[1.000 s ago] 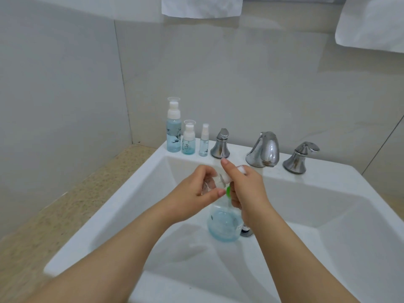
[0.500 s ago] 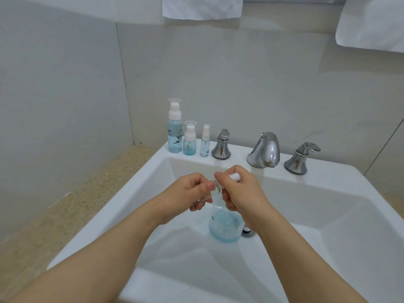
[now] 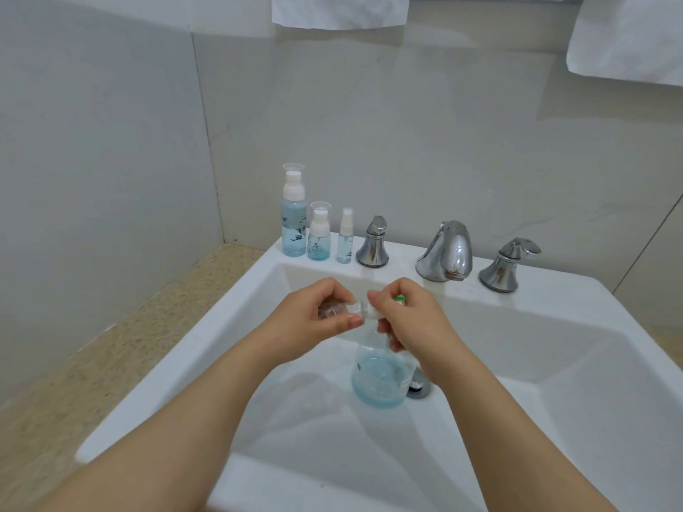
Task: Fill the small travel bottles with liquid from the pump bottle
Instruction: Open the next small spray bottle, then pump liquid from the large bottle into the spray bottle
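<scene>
A clear pump bottle (image 3: 380,378) with blue liquid in its lower part stands in the sink basin. My right hand (image 3: 410,315) wraps its top, where a green part (image 3: 400,298) shows, and its fingertips pinch a white tip against a small clear travel bottle (image 3: 334,310). My left hand (image 3: 318,319) holds that small bottle tilted sideways toward the pump. Three filled travel bottles stand on the sink's back ledge: a tall one (image 3: 294,216), a medium one (image 3: 319,234) and a thin spray one (image 3: 345,236).
The white sink (image 3: 554,327) has a chrome spout (image 3: 445,253) with handles left (image 3: 373,243) and right (image 3: 508,264), and a drain (image 3: 419,388) beside the pump bottle. A speckled counter (image 3: 111,349) lies left. White towels (image 3: 340,11) hang above.
Both hands have risen slightly. The small bottle in my left hand has turned more sideways, and my right fingertips have shifted from the pump head onto the white tip at its mouth.
</scene>
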Available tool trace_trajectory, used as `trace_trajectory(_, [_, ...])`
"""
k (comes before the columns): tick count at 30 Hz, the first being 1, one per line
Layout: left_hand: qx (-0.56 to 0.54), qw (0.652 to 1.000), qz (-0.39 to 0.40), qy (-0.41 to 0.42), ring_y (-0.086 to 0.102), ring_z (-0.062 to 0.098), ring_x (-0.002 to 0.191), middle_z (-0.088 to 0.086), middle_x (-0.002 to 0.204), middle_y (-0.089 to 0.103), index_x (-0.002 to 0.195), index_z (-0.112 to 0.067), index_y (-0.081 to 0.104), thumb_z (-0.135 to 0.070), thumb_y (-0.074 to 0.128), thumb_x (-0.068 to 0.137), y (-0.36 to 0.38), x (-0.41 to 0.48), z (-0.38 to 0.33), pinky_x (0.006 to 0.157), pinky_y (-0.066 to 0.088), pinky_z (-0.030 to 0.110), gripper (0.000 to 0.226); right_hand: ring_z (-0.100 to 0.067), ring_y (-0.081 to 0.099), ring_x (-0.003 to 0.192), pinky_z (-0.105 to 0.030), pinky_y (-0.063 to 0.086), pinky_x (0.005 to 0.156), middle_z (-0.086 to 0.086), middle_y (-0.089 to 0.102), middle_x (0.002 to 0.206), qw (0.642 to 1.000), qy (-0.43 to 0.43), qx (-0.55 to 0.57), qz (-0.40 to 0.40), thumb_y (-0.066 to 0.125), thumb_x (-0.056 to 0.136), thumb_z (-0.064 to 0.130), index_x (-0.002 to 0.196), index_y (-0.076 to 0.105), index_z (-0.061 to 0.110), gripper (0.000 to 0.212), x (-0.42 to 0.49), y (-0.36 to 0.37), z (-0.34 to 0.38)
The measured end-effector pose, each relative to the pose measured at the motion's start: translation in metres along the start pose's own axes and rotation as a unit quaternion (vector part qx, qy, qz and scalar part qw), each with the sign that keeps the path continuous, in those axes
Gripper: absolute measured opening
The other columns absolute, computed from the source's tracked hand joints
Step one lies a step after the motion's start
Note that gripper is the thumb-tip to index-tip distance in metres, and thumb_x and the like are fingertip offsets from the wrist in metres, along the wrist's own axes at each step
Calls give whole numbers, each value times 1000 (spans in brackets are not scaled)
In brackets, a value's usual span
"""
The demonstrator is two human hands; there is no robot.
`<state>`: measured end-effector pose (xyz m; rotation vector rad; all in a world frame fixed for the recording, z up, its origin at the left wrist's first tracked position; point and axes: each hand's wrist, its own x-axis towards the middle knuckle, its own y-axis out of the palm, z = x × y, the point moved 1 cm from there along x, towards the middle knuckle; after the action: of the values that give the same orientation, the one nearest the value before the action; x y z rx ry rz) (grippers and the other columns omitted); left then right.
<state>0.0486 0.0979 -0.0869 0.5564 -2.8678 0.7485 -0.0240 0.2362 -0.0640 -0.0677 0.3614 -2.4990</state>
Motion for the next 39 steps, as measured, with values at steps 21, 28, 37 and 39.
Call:
trace_trajectory(21, [-81, 991, -96, -54, 52, 9, 83, -3, 89, 57, 80, -28, 54, -27, 62, 85, -5, 8, 7, 76, 42, 23, 10, -14, 43, 47, -24, 39, 49, -7, 56, 67, 992, 13, 110, -65, 53, 85, 6, 70, 47, 14, 18, -2, -5, 4])
trace_trajectory(28, [-98, 966, -152, -186, 58, 13, 77, 7, 100, 61, 79, -22, 46, -38, 52, 90, -8, 12, 29, 78, 46, 32, 20, -17, 59, 45, -23, 49, 43, -6, 53, 63, 994, 49, -99, 22, 58, 87, 12, 69, 35, 15, 29, -3, 31, -29])
trace_trajectory(37, [-49, 962, -99, -249, 58, 14, 79, 9, 110, 60, 86, -17, 46, -43, 53, 88, -5, 7, 39, 70, 47, 27, 26, -35, 67, 90, -22, 36, 50, -19, 65, 105, 916, 69, -377, 123, 36, 88, 2, 92, 39, 12, 11, 11, 71, -76])
trace_trajectory(39, [-58, 963, -98, -245, 58, 16, 80, 10, 111, 60, 83, -18, 45, -42, 53, 88, -4, 9, 40, 69, 46, 27, 26, -30, 62, 91, -21, 32, 49, -19, 64, 112, 910, 62, -392, 116, 35, 86, -3, 92, 39, 12, 16, 14, 74, -79])
